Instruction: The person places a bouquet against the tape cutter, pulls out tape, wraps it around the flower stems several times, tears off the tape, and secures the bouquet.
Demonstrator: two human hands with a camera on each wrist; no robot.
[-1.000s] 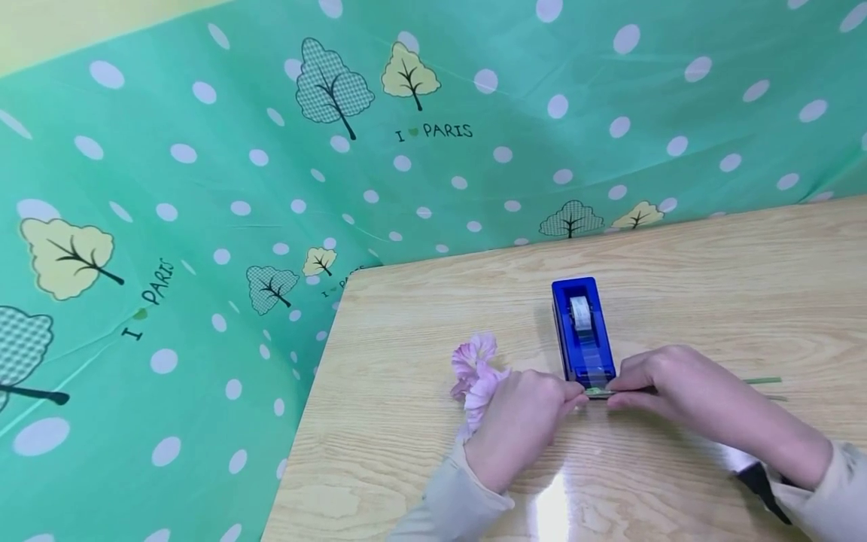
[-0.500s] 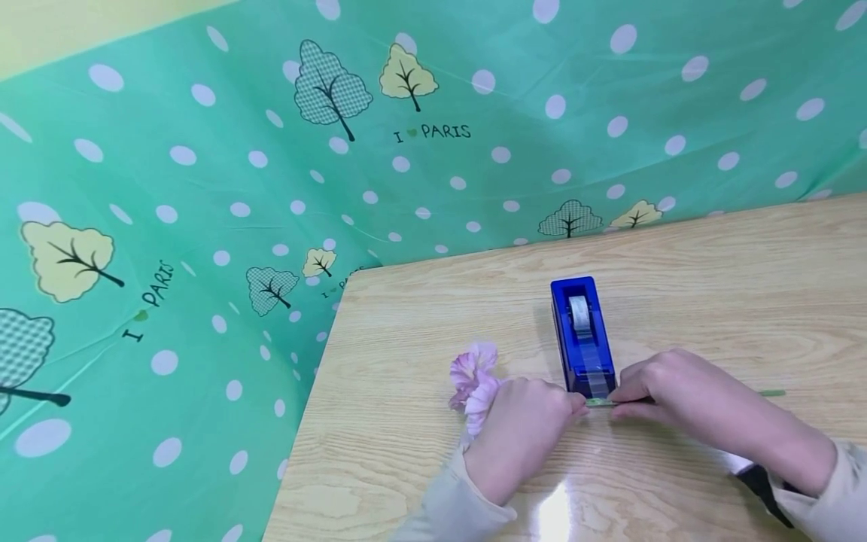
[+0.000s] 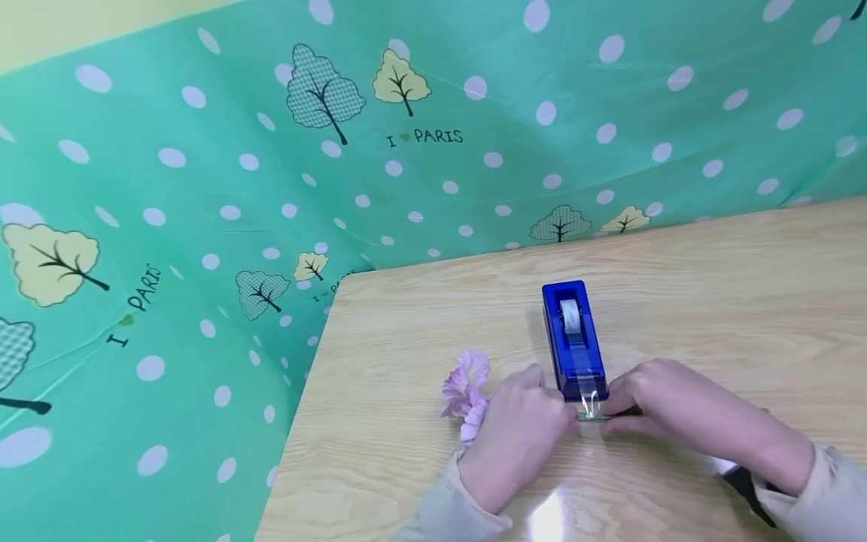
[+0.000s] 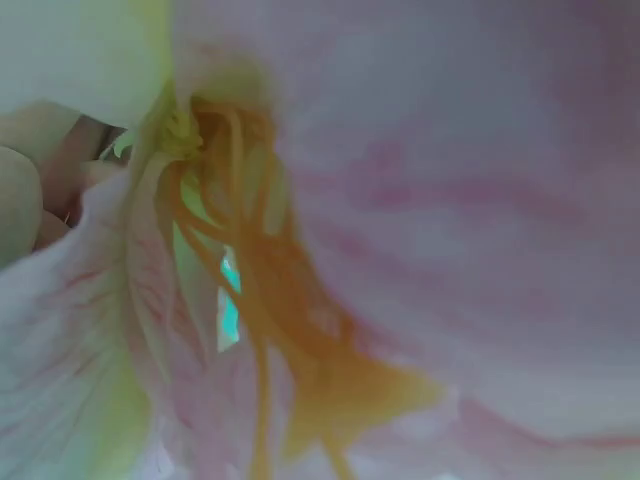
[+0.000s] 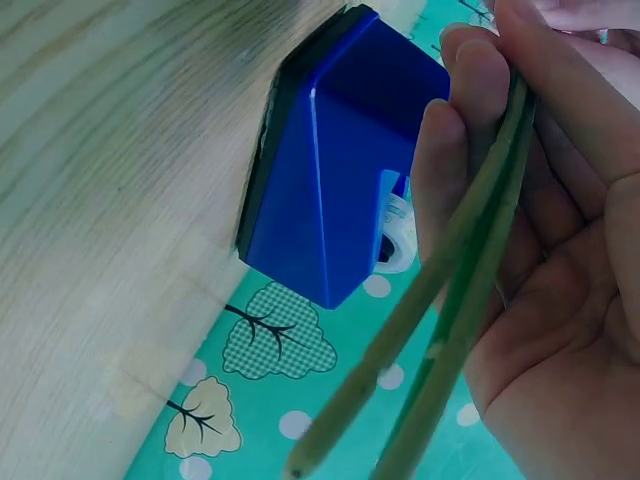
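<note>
Pink-lilac flowers point(image 3: 466, 385) lie to the left of my left hand point(image 3: 520, 430), which pinches their stems close to the blooms. Petals point(image 4: 450, 230) and orange stamens point(image 4: 300, 330) fill most of the left wrist view. My right hand point(image 3: 667, 399) grips the same bundle of green stems point(image 5: 488, 250) further along, with the loose ends running past the palm. Just beyond both hands stands a blue tape dispenser point(image 3: 574, 342). A clear strip of tape point(image 3: 589, 391) stretches from its front edge down onto the short length of stem between my fingers.
The wooden tabletop point(image 3: 393, 331) reaches back to a green dotted cloth point(image 3: 420, 188) hung behind and along the left side. A black-and-white object point(image 3: 741, 485) shows by the right sleeve.
Both hands have drawn the stems slightly toward me, away from the dispenser. More tape now spans the gap between dispenser and stems. The head view has shifted a little.
</note>
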